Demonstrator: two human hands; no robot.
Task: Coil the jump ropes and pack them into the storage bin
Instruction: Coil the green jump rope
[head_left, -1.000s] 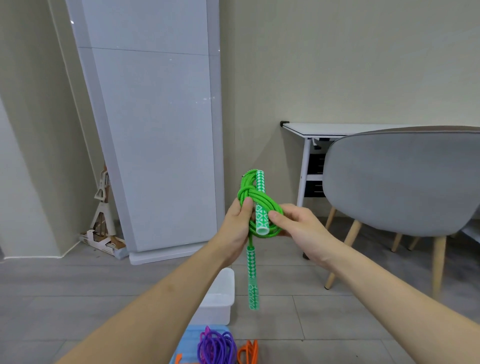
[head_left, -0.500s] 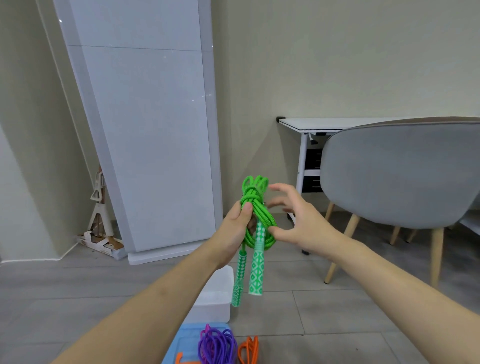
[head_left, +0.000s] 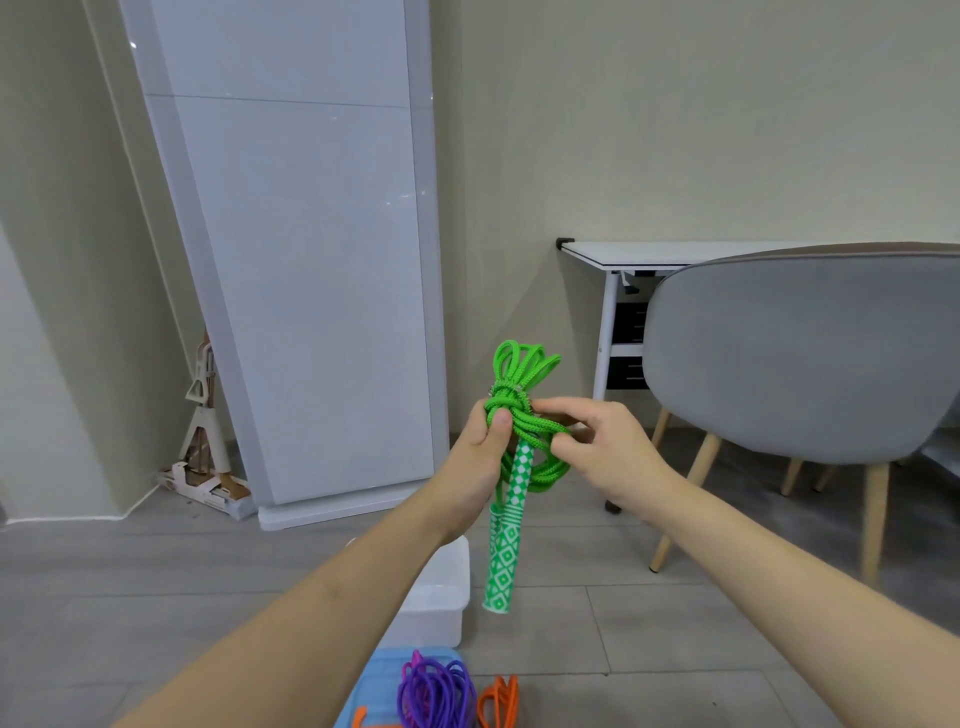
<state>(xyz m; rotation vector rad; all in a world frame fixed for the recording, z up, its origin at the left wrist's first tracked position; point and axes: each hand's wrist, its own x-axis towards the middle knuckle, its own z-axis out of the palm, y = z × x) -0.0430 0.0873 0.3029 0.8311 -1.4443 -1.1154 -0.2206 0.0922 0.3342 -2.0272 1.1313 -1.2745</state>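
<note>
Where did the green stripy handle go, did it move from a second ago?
Yes. The patterned handle stood upright inside the green jump rope bundle; now it hangs down toward the white bin, beside the other handle.

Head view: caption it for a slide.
Both hands, left and right, cinch a coiled green jump rope above a white bin.

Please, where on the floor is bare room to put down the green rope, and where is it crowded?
Bare floor lies between the white bin and the chair legs. Crowded at the bottom edge: purple rope and orange rope.
</note>
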